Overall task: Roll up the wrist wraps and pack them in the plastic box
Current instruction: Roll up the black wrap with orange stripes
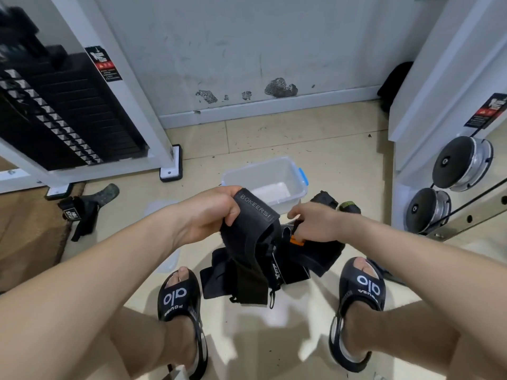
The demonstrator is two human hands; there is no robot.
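My left hand [210, 212] grips the top end of a black wrist wrap [247, 242] marked BOKEERSI, which hangs down towards the floor. My right hand [315, 222] pinches a strap with an orange tab [297, 239] just right of it. Beneath both hands a pile of black wraps [301, 267] lies on the tiles between my feet. The clear plastic box [285, 167] with a blue latch stands open just beyond my hands, with only something white showing inside. Another dark wrap [82, 212] lies on the floor at the left.
A weight stack in a white frame [68, 113] fills the left. A cable machine with pulleys [461, 163] stands at the right. The clear lid [168, 259] lies on the floor under my left forearm. A brown mat [30, 231] covers the far left floor.
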